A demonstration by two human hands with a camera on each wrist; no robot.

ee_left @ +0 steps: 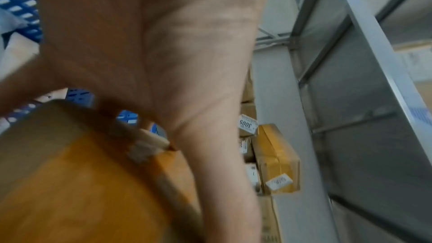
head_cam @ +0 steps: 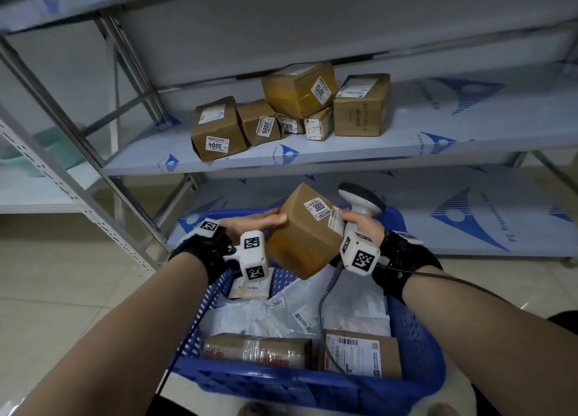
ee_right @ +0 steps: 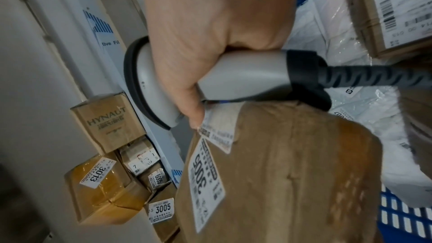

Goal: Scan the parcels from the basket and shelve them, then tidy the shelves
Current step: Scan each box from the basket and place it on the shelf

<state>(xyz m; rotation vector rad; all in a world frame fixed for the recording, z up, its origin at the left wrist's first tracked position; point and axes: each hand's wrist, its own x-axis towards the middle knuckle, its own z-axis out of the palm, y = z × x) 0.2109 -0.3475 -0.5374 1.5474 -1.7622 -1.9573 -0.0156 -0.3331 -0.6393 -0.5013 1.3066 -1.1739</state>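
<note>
My left hand [head_cam: 256, 221] holds a brown cardboard box [head_cam: 300, 231] with a white label reading 3005, tilted above the blue basket [head_cam: 312, 387]. Its fingers lie along the box's upper left face. The left wrist view shows that hand [ee_left: 163, 62] against the box [ee_left: 70, 182], blurred. My right hand [head_cam: 359, 224] grips a grey barcode scanner [head_cam: 362, 201] at the box's right corner. In the right wrist view the hand [ee_right: 210, 34] wraps the scanner [ee_right: 245, 77], and its thumb tip touches a second label at the box [ee_right: 292, 173] edge.
The basket holds white mailer bags [head_cam: 281, 318] and two flat brown parcels [head_cam: 256, 350] [head_cam: 359, 353]. The scanner cable [head_cam: 325, 306] trails into it. Several labelled boxes crowd the middle shelf [head_cam: 438, 127], among them 3004 [head_cam: 215, 130] and 3013 [head_cam: 300, 90]. The lower shelf [head_cam: 469, 215] lies behind the basket.
</note>
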